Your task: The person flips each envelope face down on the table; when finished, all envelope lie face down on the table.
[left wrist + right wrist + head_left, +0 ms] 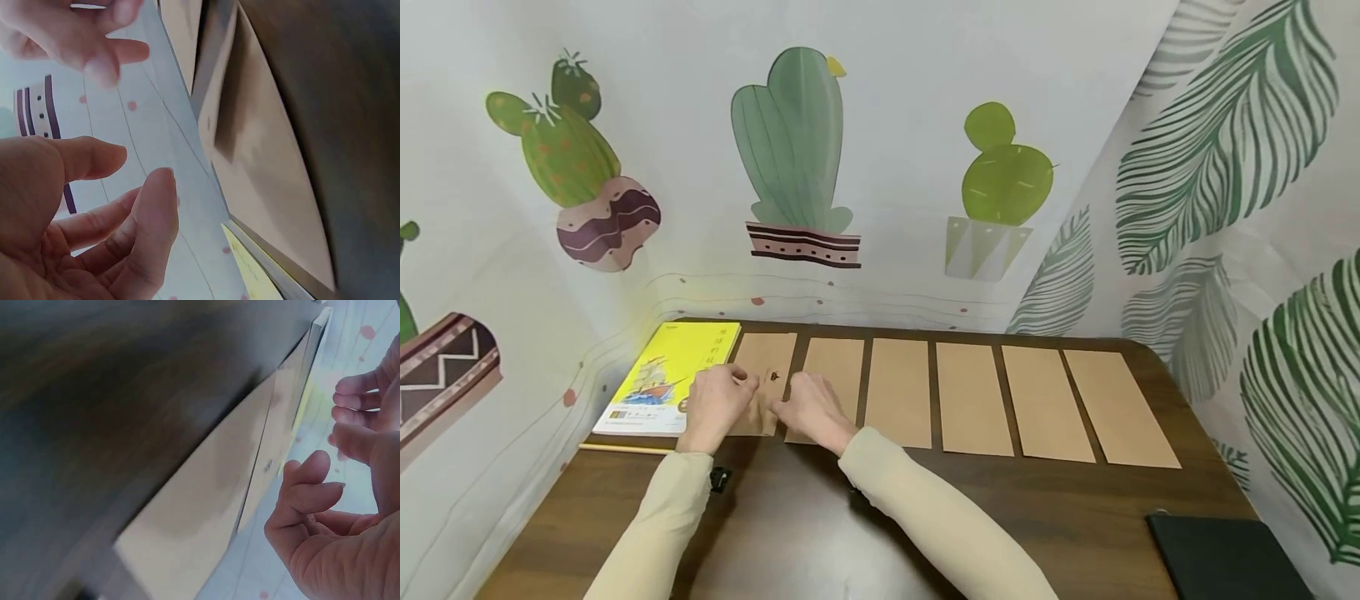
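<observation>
My left hand (718, 404) hovers over the leftmost brown paper rectangle (760, 427), beside a yellow book. In the left wrist view its thumb and fingers (159, 206) curve loosely, tips apart, with nothing visible between them. My right hand (815, 408) is above the neighbouring brown rectangle (837, 358), fingertips towards the left hand. The right wrist view shows its fingers (312, 494) bent, with no object seen in them. A small dark crown-like mark (775, 377) shows at the leftmost rectangle. A raised part of brown paper (226, 81) appears in the left wrist view.
The yellow book (662, 367) lies at the table's back left, with a thin light stick (625, 449) in front. Several more brown rectangles (977, 400) continue rightward in a row. A black flat object (1228, 558) lies at front right. Patterned cloth (902, 167) hangs behind the table.
</observation>
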Available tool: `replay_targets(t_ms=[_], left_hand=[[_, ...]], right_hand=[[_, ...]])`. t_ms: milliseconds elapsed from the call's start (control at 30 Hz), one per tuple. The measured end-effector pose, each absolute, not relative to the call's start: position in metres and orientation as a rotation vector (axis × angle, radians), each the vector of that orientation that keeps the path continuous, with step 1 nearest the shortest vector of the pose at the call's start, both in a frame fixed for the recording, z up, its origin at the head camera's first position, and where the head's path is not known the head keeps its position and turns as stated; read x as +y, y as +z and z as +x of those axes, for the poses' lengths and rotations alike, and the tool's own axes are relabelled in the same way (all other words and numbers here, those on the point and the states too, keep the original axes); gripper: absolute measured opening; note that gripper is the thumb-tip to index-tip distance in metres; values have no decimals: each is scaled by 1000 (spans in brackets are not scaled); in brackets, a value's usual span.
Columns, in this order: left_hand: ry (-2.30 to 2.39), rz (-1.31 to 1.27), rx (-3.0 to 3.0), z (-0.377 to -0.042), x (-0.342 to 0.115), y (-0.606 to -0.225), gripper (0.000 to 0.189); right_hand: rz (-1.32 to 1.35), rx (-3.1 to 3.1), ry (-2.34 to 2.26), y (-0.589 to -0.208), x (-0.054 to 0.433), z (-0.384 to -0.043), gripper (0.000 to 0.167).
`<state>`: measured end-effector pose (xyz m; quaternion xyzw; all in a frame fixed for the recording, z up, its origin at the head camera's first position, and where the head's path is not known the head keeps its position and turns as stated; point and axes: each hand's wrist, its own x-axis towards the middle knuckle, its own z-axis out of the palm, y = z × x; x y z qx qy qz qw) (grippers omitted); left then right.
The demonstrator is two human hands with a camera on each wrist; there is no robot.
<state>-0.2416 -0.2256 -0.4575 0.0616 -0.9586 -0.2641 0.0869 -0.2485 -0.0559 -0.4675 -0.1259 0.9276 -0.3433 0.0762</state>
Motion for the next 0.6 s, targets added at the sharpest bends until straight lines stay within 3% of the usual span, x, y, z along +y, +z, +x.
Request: replay_targets(t_ms=[167, 300, 500, 600], left_hand=[[-776, 199, -2844, -242, -233, -457, 34], [-772, 171, -2828, -243, -237, -459, 33], [-753, 159, -2813, -242, -242, -462, 32], [-754, 162, -2812, -241, -247, -463, 29]], right_hand=[[-359, 2852, -956, -469, -80, -255, 58], [-393, 2898, -917, -478, -93, -262, 47], [-508, 3036, -771, -540, -115, -293, 24], [-479, 3018, -728, -545, -120, -295, 21]])
